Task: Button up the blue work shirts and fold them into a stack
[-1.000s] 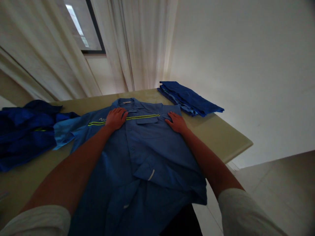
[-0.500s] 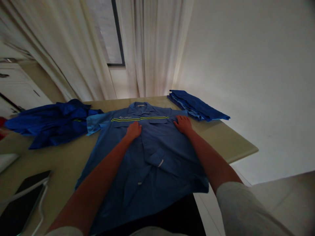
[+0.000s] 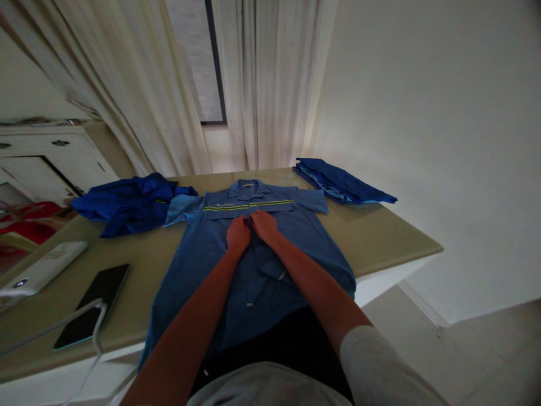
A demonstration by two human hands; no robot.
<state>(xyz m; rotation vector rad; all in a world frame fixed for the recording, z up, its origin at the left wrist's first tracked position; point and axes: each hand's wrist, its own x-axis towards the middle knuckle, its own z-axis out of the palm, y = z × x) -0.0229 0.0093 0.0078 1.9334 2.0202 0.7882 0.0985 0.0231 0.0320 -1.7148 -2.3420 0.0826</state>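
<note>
A blue short-sleeved work shirt (image 3: 211,254) lies front side up on the table, collar at the far end. Yellow stripes and white lettering cross its chest, and its lower hem hangs over the near edge. My left hand (image 3: 239,233) is closed on the front opening just below the stripes. Right beside it, my right hand (image 3: 264,224) pinches the other side of the same opening. The fingertips of both hands almost meet, and the bit of cloth between them is mostly hidden.
A crumpled blue garment (image 3: 122,204) lies to the left, and a folded blue stack (image 3: 342,179) at the back right of the table (image 3: 389,239). A black phone or tablet (image 3: 95,304), a white cable (image 3: 100,327) and a white device (image 3: 51,265) are at the left. Curtains and a wall stand behind.
My right hand has moved left from the shirt's right chest to the front opening, beside my left hand. Its flat fingers have closed. The view has shifted, showing more on the left.
</note>
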